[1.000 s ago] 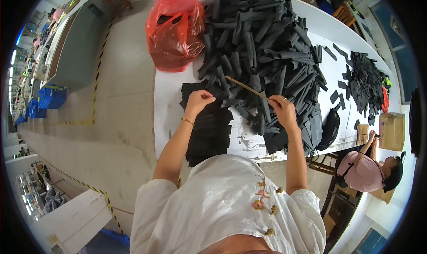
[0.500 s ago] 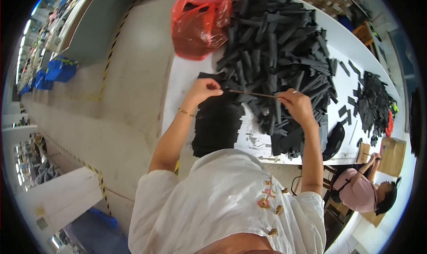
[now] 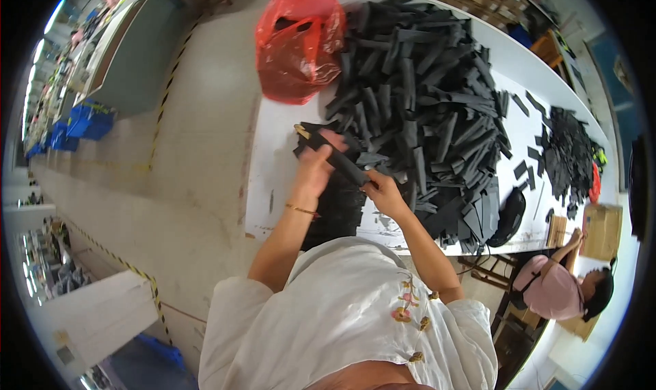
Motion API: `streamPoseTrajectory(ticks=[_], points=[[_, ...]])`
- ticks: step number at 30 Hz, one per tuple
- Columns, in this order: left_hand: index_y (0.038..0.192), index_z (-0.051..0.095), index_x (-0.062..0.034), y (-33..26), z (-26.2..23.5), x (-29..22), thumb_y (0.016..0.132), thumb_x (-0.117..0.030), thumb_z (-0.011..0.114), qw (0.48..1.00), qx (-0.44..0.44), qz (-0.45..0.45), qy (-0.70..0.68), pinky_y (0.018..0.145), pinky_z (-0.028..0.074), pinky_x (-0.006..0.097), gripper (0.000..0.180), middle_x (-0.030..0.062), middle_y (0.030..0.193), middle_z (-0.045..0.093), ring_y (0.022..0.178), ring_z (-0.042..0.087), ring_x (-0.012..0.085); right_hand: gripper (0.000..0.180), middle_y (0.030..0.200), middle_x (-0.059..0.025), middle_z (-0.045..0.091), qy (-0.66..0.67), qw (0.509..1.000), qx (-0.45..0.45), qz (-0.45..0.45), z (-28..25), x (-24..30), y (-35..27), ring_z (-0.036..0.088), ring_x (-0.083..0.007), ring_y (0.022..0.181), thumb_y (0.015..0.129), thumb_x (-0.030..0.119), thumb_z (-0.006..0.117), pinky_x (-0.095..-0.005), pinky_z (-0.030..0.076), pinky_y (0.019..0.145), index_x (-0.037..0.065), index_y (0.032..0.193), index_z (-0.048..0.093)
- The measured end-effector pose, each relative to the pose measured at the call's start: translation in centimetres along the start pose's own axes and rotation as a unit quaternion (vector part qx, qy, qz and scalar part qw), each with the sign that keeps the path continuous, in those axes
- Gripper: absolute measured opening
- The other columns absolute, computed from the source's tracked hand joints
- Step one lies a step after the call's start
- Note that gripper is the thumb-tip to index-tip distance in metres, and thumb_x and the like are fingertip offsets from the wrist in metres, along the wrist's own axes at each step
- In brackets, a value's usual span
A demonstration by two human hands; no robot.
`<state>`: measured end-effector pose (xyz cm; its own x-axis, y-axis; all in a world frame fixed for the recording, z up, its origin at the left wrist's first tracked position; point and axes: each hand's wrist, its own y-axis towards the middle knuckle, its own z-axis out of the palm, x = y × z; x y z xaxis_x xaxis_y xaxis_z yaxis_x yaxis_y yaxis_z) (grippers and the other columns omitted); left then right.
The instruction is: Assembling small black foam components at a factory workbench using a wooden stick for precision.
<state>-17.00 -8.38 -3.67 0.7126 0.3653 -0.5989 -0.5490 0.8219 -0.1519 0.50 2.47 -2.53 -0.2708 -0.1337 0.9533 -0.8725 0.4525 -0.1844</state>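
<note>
White bench [image 3: 273, 158] carried black strips [image 3: 424, 110]; your left hand [image 3: 316, 168] and right hand [image 3: 384, 193] each closed their grip on one black tube [image 3: 339, 163], pile at 1 o'clock.

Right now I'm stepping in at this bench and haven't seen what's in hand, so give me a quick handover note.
Left hand: grips the upper end of a black foam tube with a thin wooden stick poking out past it.
Right hand: holds the tube's lower end.
Things: big heap of black foam tubes on the white table; a flat stack of black pieces lies under the hands; red plastic bag at the far end.
Done: the stack suggests some pieces are finished.
Left: probably most of the heap.
</note>
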Motion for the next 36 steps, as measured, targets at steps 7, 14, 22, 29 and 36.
streamPoseTrajectory(ticks=[7,14,22,29,36], points=[[0.099,0.063,-0.0007,-0.4,3.1,2.4,0.090,-0.023,0.067,0.985,-0.152,-0.007,-0.080,0.074,0.054,0.038,0.024,0.0098,0.080,0.065,0.072,0.064,0.0233,0.011,0.085,-0.0225,0.059,-0.127,0.969,-0.183,-0.104,4.2,1.3,-0.3,0.058,-0.0419,0.077,0.087,0.001,0.058,-0.0420,0.046,0.066,-0.004,0.096,0.060],[0.087,0.061,-0.0032,1.1,2.6,0.7,0.090,-0.024,0.068,0.970,-0.225,0.024,-0.092,0.052,0.046,0.030,0.022,0.0049,0.069,0.058,0.055,0.053,0.0151,0.009,0.079,-0.0233,0.058,-0.151,0.973,-0.165,-0.063,4.8,-1.6,-3.8,0.058,-0.0425,0.072,0.090,0.005,0.059,-0.0424,0.044,0.060,-0.004,0.088,0.058],[0.082,0.055,-0.0066,3.4,0.0,-4.8,0.094,-0.031,0.062,0.964,-0.236,0.119,-0.030,0.035,0.020,0.022,0.028,-0.0021,0.050,0.041,0.037,0.028,0.0058,0.024,0.057,-0.0065,0.050,-0.036,0.995,-0.016,0.087,0.5,-3.1,-11.9,0.045,-0.0128,0.052,0.090,0.015,0.064,-0.0312,0.037,0.049,-0.002,0.073,0.059],[0.081,0.055,-0.0111,2.3,3.3,3.9,0.094,-0.031,0.060,0.958,-0.279,0.030,-0.055,0.042,0.033,0.023,0.024,-0.0015,0.059,0.049,0.045,0.042,0.0084,0.020,0.063,0.0003,0.046,-0.027,0.969,-0.222,-0.102,2.1,2.8,-1.8,0.041,-0.0053,0.057,0.087,0.012,0.070,-0.0234,0.035,0.050,0.002,0.100,0.060],[0.103,0.064,-0.0032,-0.1,3.5,0.7,0.089,-0.028,0.068,0.969,-0.046,-0.096,0.221,0.047,0.034,0.020,0.028,-0.0026,0.078,0.060,0.056,0.047,0.0042,0.014,0.066,0.0053,0.053,0.158,0.975,-0.154,-0.010,-1.1,3.3,0.3,0.043,-0.0019,0.060,0.092,0.014,0.064,-0.0192,0.033,0.053,0.000,0.089,0.065]])
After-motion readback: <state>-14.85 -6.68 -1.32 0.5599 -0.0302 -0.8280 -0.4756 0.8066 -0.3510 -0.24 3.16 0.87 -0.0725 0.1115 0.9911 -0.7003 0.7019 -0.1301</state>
